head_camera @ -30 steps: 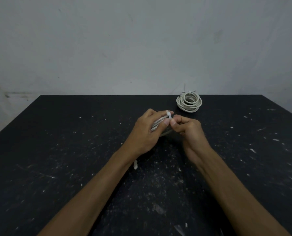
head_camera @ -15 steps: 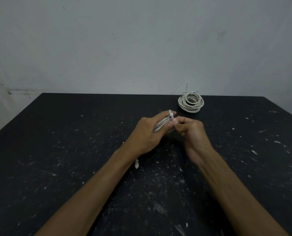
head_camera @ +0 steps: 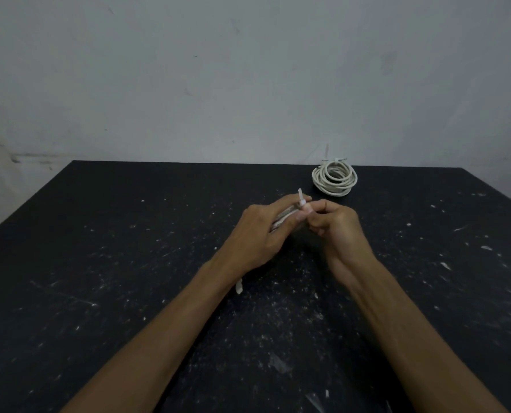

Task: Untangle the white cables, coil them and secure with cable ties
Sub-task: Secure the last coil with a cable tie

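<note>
Behind a black, white-flecked table (head_camera: 105,263) a plain grey wall is seen. At mid-table a bundled white cable (head_camera: 284,217) is gripped in the curled left hand (head_camera: 263,234), while a white cable tie (head_camera: 301,198) around it is pinched by the right hand (head_camera: 337,231). The cable is judged light and springy, best clamped across all loops; the thin plastic tie looks slick, so its tail should be held near the head. Farther back lies a round finished coil (head_camera: 334,177), already tied.
</note>
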